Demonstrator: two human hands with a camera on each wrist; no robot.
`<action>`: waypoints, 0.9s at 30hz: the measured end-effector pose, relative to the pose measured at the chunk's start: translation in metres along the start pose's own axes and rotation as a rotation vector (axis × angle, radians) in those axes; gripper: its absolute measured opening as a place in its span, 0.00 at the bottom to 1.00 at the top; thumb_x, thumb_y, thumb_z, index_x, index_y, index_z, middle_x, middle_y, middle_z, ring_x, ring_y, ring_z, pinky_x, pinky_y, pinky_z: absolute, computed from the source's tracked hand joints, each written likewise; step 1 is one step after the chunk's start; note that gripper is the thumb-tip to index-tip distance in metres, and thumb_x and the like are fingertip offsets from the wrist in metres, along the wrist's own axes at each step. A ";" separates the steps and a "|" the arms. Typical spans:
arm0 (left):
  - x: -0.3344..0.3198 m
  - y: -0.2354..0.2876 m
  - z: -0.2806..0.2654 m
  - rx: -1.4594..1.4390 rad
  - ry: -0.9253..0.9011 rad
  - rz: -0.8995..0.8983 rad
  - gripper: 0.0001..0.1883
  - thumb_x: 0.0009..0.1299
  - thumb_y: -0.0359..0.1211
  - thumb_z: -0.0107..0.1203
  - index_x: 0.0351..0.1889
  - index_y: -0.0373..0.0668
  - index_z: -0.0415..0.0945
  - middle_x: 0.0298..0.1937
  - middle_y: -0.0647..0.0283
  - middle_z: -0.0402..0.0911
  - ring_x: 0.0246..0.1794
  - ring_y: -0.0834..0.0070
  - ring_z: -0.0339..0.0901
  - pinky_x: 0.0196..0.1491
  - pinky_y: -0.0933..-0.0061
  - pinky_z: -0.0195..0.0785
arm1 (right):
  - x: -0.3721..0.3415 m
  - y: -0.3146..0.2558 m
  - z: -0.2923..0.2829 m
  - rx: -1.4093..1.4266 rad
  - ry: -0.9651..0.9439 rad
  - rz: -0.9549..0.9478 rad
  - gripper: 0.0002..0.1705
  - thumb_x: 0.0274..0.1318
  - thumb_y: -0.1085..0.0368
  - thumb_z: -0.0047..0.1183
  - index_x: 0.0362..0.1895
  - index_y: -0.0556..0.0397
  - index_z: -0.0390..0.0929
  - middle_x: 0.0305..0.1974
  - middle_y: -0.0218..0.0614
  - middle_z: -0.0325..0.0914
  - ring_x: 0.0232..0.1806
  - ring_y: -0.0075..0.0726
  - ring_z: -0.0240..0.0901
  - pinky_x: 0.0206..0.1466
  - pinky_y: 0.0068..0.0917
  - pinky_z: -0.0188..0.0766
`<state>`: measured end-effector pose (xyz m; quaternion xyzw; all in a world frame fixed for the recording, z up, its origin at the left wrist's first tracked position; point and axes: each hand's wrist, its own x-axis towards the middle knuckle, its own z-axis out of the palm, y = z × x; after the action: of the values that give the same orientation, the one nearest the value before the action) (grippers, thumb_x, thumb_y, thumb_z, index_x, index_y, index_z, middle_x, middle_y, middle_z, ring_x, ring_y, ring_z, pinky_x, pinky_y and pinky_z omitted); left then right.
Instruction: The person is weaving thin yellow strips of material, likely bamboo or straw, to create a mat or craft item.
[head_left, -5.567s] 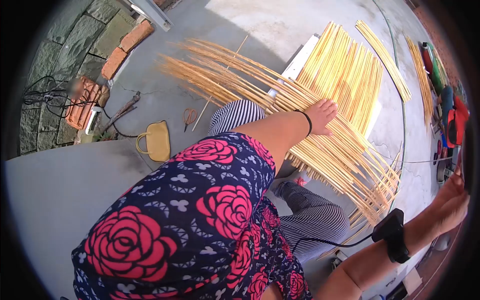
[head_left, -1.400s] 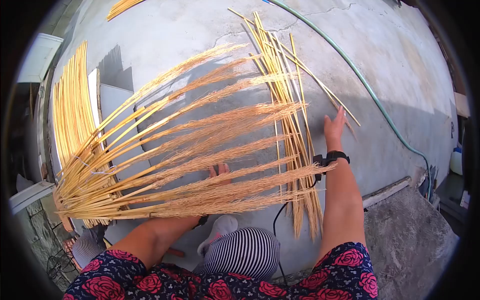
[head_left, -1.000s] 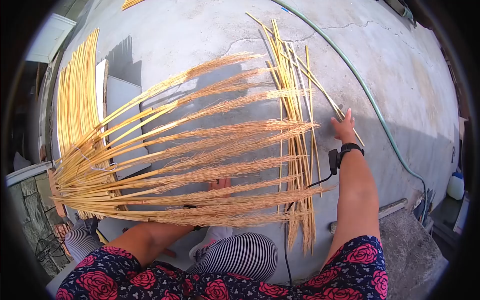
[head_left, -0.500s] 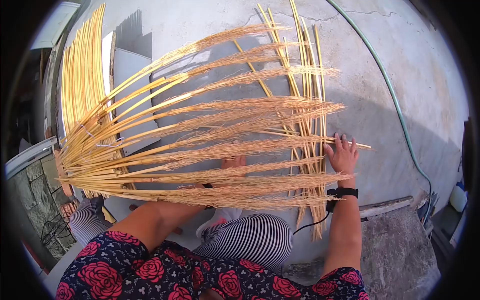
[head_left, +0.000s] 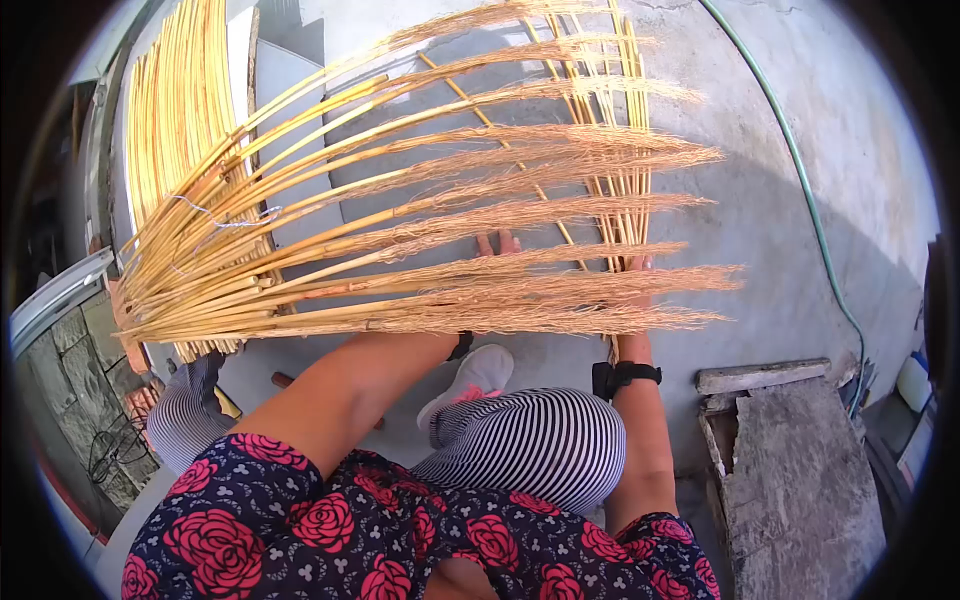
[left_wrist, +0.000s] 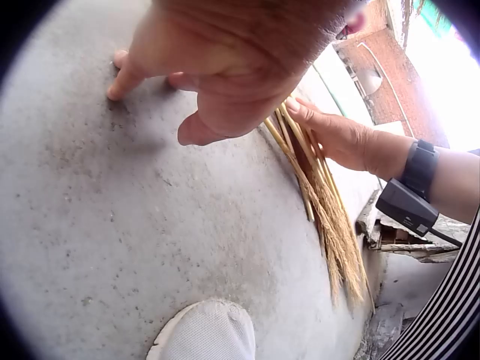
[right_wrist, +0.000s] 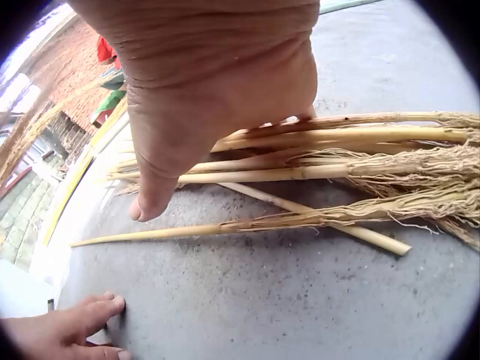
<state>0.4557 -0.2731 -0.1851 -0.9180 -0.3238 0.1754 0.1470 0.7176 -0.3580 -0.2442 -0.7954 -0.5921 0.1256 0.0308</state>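
Note:
A wide fan of broomcorn stalks (head_left: 560, 155), tied with white string near its base, spreads across the head view and hides parts of both hands. Behind its tassels my left hand (left_wrist: 217, 67) is spread with fingertips at the concrete, holding nothing. Farther right, my right hand (right_wrist: 217, 105) straddles a smaller bundle of loose broomcorn stalks (right_wrist: 390, 135), thumb on the near side and fingers on the far side. One thin stalk and a cut piece lie just outside that grip in the right wrist view. A slanting loose stalk (head_left: 485, 118) lies left of the bundle.
Straight peeled stalks (head_left: 185, 100) lie side by side on a white board at left. A green hose (head_left: 805, 200) curves along the right. A short wooden plank (head_left: 765, 375) lies by a rough slab (head_left: 800, 470). My shoe (head_left: 485, 370) is close to the left hand.
The view has swung from the stalk mat to the plumed fan. My right hand has gone from stray stalks at far right, over the ground, back left to the loose bundle, drawing them together.

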 end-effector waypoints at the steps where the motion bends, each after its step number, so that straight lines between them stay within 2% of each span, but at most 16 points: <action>1: -0.002 -0.004 -0.003 0.130 -0.010 0.086 0.27 0.70 0.43 0.38 0.63 0.37 0.57 0.59 0.40 0.64 0.58 0.42 0.64 0.51 0.46 0.69 | -0.001 -0.010 0.005 -0.029 -0.005 -0.028 0.47 0.47 0.46 0.55 0.64 0.64 0.54 0.56 0.65 0.62 0.62 0.70 0.54 0.65 0.52 0.51; 3: -0.001 -0.007 -0.006 0.292 -0.010 0.175 0.28 0.71 0.45 0.35 0.64 0.38 0.55 0.59 0.38 0.65 0.58 0.44 0.65 0.51 0.48 0.70 | 0.002 -0.027 0.012 -0.038 -0.023 -0.014 0.46 0.47 0.46 0.55 0.63 0.64 0.55 0.56 0.65 0.62 0.61 0.69 0.55 0.64 0.52 0.52; 6: -0.002 -0.007 -0.008 0.470 0.088 0.129 0.28 0.72 0.43 0.33 0.64 0.32 0.52 0.58 0.31 0.62 0.55 0.41 0.68 0.51 0.51 0.72 | 0.005 -0.044 0.017 -0.037 -0.054 0.027 0.44 0.47 0.47 0.54 0.62 0.64 0.56 0.55 0.65 0.63 0.59 0.69 0.56 0.63 0.52 0.53; 9: -0.006 0.001 0.018 0.188 0.126 0.078 0.27 0.73 0.41 0.31 0.64 0.32 0.51 0.60 0.34 0.62 0.53 0.42 0.70 0.52 0.52 0.72 | 0.009 -0.049 0.015 -0.027 -0.076 0.062 0.43 0.47 0.48 0.54 0.60 0.64 0.57 0.54 0.64 0.64 0.58 0.68 0.58 0.62 0.51 0.54; 10: -0.004 0.013 0.027 -0.002 0.169 -0.071 0.26 0.73 0.42 0.30 0.64 0.35 0.51 0.61 0.36 0.61 0.55 0.44 0.68 0.54 0.51 0.70 | 0.010 -0.050 0.013 -0.025 -0.089 0.075 0.42 0.47 0.48 0.54 0.60 0.64 0.57 0.53 0.64 0.64 0.58 0.68 0.58 0.61 0.51 0.54; 12: -0.011 0.019 0.047 -0.115 0.254 -0.040 0.26 0.73 0.43 0.29 0.66 0.38 0.51 0.61 0.39 0.62 0.57 0.45 0.67 0.56 0.50 0.67 | 0.011 -0.051 0.012 -0.015 -0.113 0.104 0.42 0.47 0.48 0.54 0.59 0.64 0.58 0.53 0.64 0.65 0.57 0.67 0.59 0.61 0.51 0.55; 14: -0.028 -0.018 0.005 -0.106 0.394 0.057 0.24 0.73 0.40 0.33 0.64 0.41 0.57 0.58 0.42 0.67 0.58 0.53 0.68 0.57 0.54 0.66 | 0.012 -0.048 0.010 -0.001 -0.128 0.135 0.41 0.47 0.49 0.54 0.58 0.64 0.58 0.52 0.64 0.66 0.56 0.67 0.60 0.60 0.51 0.56; 16: -0.040 -0.048 -0.054 -1.674 -0.163 -0.204 0.19 0.71 0.36 0.38 0.56 0.38 0.65 0.52 0.44 0.72 0.52 0.54 0.73 0.51 0.58 0.69 | 0.012 -0.043 0.006 0.020 -0.149 0.180 0.40 0.47 0.49 0.53 0.57 0.64 0.59 0.51 0.63 0.66 0.55 0.66 0.61 0.59 0.51 0.57; 18: -0.069 -0.063 -0.073 -1.372 -0.458 -0.060 0.18 0.70 0.36 0.39 0.52 0.36 0.68 0.52 0.43 0.72 0.50 0.55 0.73 0.50 0.59 0.67 | 0.015 -0.040 0.001 0.041 -0.161 0.222 0.39 0.47 0.49 0.53 0.56 0.64 0.60 0.50 0.63 0.67 0.54 0.66 0.62 0.58 0.51 0.57; 20: -0.111 -0.077 -0.065 -1.217 -0.556 0.229 0.14 0.67 0.36 0.45 0.46 0.38 0.69 0.45 0.46 0.76 0.44 0.49 0.74 0.44 0.53 0.68 | 0.016 -0.034 -0.004 0.051 -0.170 0.265 0.38 0.47 0.50 0.53 0.56 0.65 0.60 0.50 0.63 0.67 0.53 0.65 0.63 0.57 0.51 0.58; 22: -0.145 -0.127 -0.089 -1.204 -0.787 0.239 0.18 0.68 0.39 0.46 0.48 0.36 0.70 0.44 0.48 0.77 0.45 0.51 0.74 0.48 0.55 0.67 | 0.020 -0.036 -0.013 0.067 -0.171 0.299 0.37 0.47 0.50 0.53 0.55 0.65 0.61 0.49 0.63 0.68 0.52 0.65 0.64 0.56 0.51 0.59; 24: -0.179 -0.182 -0.104 -1.252 -0.874 0.297 0.19 0.67 0.40 0.47 0.50 0.37 0.70 0.43 0.47 0.77 0.44 0.50 0.74 0.48 0.55 0.67 | 0.022 -0.035 -0.020 0.076 -0.176 0.336 0.36 0.47 0.51 0.53 0.54 0.65 0.62 0.48 0.62 0.68 0.51 0.65 0.65 0.55 0.51 0.59; 26: -0.200 -0.234 -0.123 -1.319 -0.921 0.226 0.22 0.69 0.39 0.47 0.57 0.36 0.66 0.44 0.48 0.77 0.44 0.51 0.75 0.46 0.59 0.68 | 0.022 -0.032 -0.028 0.083 -0.172 0.372 0.35 0.47 0.51 0.52 0.53 0.65 0.62 0.48 0.62 0.69 0.50 0.64 0.65 0.55 0.51 0.60; 27: -0.210 -0.254 -0.131 -1.327 -0.835 0.181 0.22 0.69 0.40 0.48 0.56 0.36 0.66 0.45 0.49 0.78 0.44 0.52 0.75 0.46 0.59 0.68 | 0.023 -0.031 -0.032 0.086 -0.167 0.386 0.34 0.47 0.51 0.52 0.53 0.65 0.63 0.47 0.62 0.69 0.50 0.64 0.66 0.54 0.51 0.61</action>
<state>0.2191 -0.2394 0.0771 -0.6950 -0.3134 0.2868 -0.5801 0.7022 -0.3241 -0.2112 -0.8788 -0.4233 0.2199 -0.0091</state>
